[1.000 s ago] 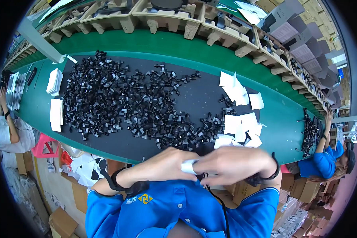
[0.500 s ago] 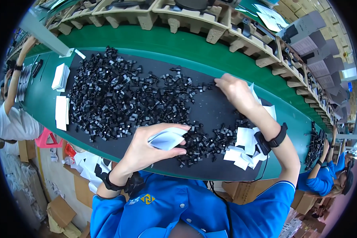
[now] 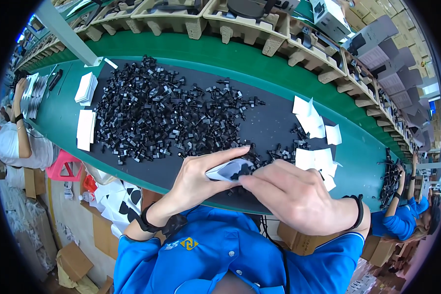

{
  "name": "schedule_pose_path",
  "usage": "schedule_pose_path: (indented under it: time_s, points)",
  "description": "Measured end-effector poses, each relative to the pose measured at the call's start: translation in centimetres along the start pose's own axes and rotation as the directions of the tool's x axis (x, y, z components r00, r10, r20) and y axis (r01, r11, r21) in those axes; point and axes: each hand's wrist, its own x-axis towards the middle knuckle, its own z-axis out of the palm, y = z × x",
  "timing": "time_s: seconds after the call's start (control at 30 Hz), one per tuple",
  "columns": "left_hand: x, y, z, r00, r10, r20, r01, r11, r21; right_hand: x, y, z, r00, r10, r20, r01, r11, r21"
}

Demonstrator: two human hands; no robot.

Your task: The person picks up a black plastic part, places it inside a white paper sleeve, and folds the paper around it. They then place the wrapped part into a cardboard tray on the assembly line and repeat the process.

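My left hand (image 3: 193, 175) is closed around a small white paper envelope (image 3: 214, 175), its mouth spread wide and facing right. At that mouth, a small black plastic part (image 3: 242, 171) sits against the fingertips of my right hand (image 3: 299, 196), which are pinched together. How much of the part is inside the envelope is hard to make out. Behind both hands lies a large pile of small black plastic parts (image 3: 157, 112) on a dark mat (image 3: 267, 117). A smaller heap of the same parts (image 3: 279, 151) lies partly hidden behind my right hand.
White envelopes lie at the right in two groups, one farther (image 3: 308, 117) and one nearer (image 3: 316, 159). Two stacks of white envelopes (image 3: 85, 130) stand at the left. Moulded trays (image 3: 171, 19) line the far side behind a green band (image 3: 206, 51). Co-workers sit at both ends.
My right hand has come from the far right of the mat toward me, to the envelope's mouth, with a black part at its fingertips. My left hand has shifted slightly right, still holding the envelope.
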Motion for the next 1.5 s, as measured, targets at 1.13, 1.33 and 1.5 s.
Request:
schedule_pose_path:
  time_s: [1.13, 1.33, 1.5]
  points:
    - [1.0, -0.9, 0.5, 0.929, 0.363, -0.071, -0.35, 0.925, 0.149, 0.9, 0.5, 1.1, 0.918, 0.077, 0.39, -0.11, 0.992, 0.064]
    - [1.1, -0.4, -0.4, 0.987, 0.102, -0.125, -0.117, 0.985, -0.124, 1.3, 2.5, 0.5, 0.949, 0.155, 0.274, -0.205, 0.965, 0.164]
    - [0.7, 0.5, 0.1, 0.972, -0.036, -0.233, -0.059, 0.919, -0.389, 0.2, 1.8, 0.2, 0.983, 0.162, 0.085, -0.174, 0.971, 0.162]
